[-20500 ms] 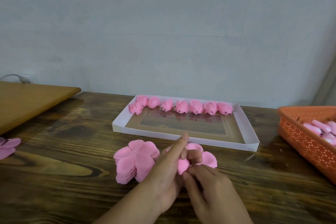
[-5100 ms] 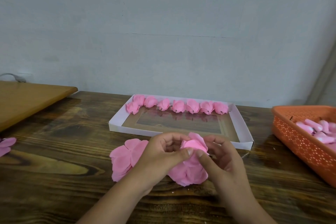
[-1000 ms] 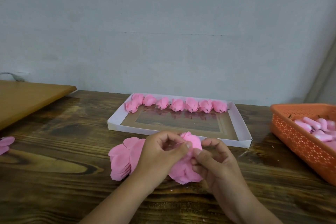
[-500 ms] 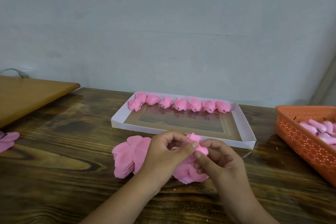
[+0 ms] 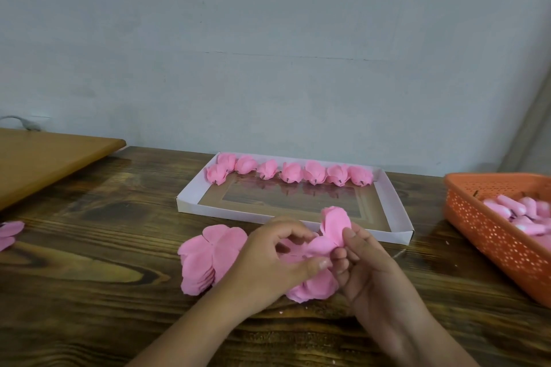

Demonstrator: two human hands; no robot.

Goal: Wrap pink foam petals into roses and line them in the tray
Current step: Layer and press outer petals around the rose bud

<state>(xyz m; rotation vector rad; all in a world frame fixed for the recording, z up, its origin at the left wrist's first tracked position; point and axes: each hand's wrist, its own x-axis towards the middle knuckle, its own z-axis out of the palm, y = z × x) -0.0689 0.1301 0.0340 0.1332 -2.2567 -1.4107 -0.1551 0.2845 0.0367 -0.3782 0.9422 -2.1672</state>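
now tray [image 5: 396,205] holds eight roses [image 5: 290,172]; basket [image 5: 489,226] holds pink pieces [image 5: 518,211].

Dark wooden table [image 5: 89,292] carries tray [image 5: 396,202], orange basket [image 5: 492,229], petal stack [image 5: 208,259]

Soft, even daylight filled the scene, moderately bright, with no hard shadows. The glossy bench [image 5: 89,262] threw pale glare near the tray [image 5: 396,205], whose clear base mirrored the roses [image 5: 290,171]. The wide lens bowed the frame's edges. The hands [image 5: 268,271] looked slightly soft with blur.
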